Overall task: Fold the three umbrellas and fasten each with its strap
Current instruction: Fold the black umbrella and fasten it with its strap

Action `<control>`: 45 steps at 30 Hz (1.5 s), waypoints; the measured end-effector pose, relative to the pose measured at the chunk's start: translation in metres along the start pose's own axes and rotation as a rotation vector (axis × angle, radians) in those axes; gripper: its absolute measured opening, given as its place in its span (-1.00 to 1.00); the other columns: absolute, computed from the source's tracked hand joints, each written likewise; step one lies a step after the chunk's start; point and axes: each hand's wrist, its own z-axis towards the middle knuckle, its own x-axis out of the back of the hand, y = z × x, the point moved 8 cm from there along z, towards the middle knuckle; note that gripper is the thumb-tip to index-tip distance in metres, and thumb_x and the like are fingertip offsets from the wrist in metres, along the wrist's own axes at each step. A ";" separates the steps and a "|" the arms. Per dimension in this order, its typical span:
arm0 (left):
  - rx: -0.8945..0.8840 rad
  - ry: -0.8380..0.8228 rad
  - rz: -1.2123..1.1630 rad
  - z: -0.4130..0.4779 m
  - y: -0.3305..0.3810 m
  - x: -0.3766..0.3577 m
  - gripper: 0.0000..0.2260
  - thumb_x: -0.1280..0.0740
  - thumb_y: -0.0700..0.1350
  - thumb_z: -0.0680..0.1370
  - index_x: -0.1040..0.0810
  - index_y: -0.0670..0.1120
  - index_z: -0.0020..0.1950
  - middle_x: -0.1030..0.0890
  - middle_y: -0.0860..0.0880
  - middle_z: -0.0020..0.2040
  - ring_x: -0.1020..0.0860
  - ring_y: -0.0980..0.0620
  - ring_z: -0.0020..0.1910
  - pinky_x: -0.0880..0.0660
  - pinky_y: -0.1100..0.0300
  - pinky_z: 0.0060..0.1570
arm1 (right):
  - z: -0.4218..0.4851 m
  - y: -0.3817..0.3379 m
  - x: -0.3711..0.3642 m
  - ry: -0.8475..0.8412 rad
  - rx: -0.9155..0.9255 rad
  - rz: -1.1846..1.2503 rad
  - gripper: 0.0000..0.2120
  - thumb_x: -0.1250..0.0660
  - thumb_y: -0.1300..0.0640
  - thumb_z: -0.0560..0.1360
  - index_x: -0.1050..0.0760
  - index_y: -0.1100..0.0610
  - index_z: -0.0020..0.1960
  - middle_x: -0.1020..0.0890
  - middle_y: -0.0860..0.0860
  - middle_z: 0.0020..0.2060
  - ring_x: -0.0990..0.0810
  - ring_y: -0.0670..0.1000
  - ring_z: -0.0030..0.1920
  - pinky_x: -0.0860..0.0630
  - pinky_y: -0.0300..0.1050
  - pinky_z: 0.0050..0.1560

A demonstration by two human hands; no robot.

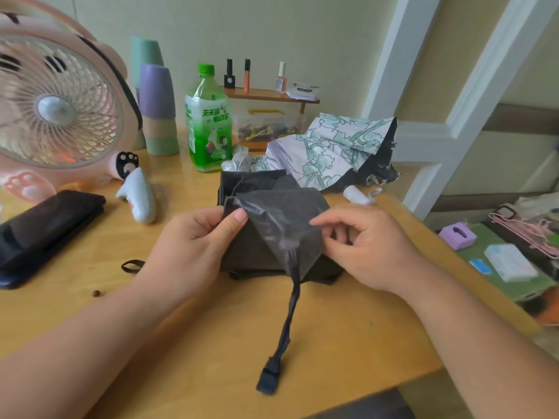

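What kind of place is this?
Probably a home, perhaps a bedroom desk: a pink paw-print fan, nail polish bottles on a small shelf and stacked cups stand by the dark umbrella that the left hand and right hand pinch.

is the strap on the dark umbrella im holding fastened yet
Unfastened: the strap trails loose from the dark umbrella across the table, its tab end lying free, wrapped around nothing.

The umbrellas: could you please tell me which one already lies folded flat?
The black umbrella at far left, near the fan. The left hand and right hand hold the grey umbrella, strap loose; the floral umbrella lies loose behind.
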 end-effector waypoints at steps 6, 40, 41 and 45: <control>0.008 0.022 -0.027 0.001 -0.001 0.001 -0.68 -0.26 0.10 0.60 -0.72 -0.07 -0.05 -0.75 -0.01 -0.13 -0.60 0.16 -0.19 -0.54 0.21 -0.16 | 0.010 -0.039 -0.012 0.001 0.348 -0.253 -0.50 -0.51 0.04 0.46 -0.53 0.05 0.37 -0.60 -0.06 -0.02 -0.53 -0.03 -0.06 -0.43 -0.25 -0.04; -0.390 -0.082 0.854 0.020 -0.009 0.013 -0.49 -0.51 0.23 0.37 -0.42 0.12 0.21 -0.59 0.06 0.03 -0.56 -0.03 0.01 -0.57 0.02 -0.07 | 0.055 -0.025 -0.012 -0.218 -0.023 0.687 -0.86 -0.46 0.36 0.33 -0.74 0.19 -0.19 -0.67 0.14 -0.28 -0.62 0.08 -0.21 -0.59 -0.07 -0.11; -0.443 -0.044 0.889 0.019 -0.005 0.015 -0.51 -0.53 0.19 0.37 -0.40 0.10 0.17 -0.57 0.05 -0.01 -0.55 -0.05 -0.01 -0.56 0.04 -0.14 | 0.046 -0.030 -0.009 -0.224 0.050 0.614 -0.89 -0.52 0.31 0.30 -0.73 0.19 -0.17 -0.70 0.13 -0.23 -0.64 0.05 -0.20 -0.59 -0.12 -0.13; -0.518 -0.047 0.896 0.017 -0.002 0.016 -0.61 -0.36 0.04 0.37 -0.45 0.09 0.19 -0.56 0.07 -0.02 -0.48 -0.01 0.02 -0.47 0.14 -0.20 | 0.000 -0.023 -0.022 -0.276 0.118 0.303 -0.57 -0.64 -0.13 0.29 -0.72 0.14 -0.01 -0.72 0.05 -0.03 -0.67 0.07 -0.03 -0.58 -0.01 0.00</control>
